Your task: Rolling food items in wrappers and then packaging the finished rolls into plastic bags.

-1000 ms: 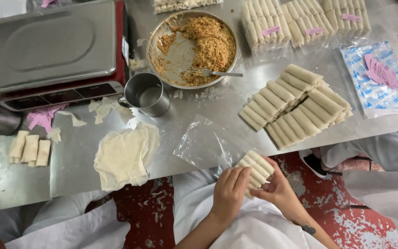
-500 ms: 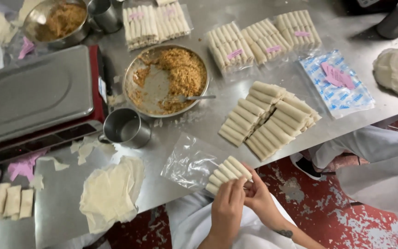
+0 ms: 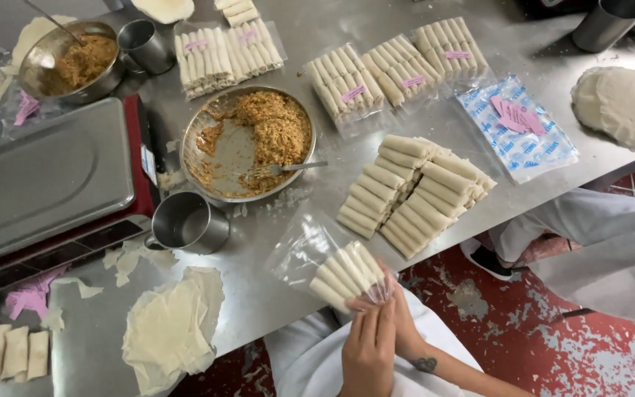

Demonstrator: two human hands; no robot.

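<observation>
a row of pale rolled spring rolls (image 3: pixel 343 274) is gripped at its near end, half inside a clear plastic bag (image 3: pixel 299 254), by the left hand (image 3: pixel 367 347) and right hand (image 3: pixel 403 331), pressed together.

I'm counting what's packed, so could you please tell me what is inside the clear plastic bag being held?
The clear plastic bag holds a row of pale spring rolls, about five visible. Their near ends are hidden behind the left hand and right hand, so any lower layer can't be seen.
</observation>
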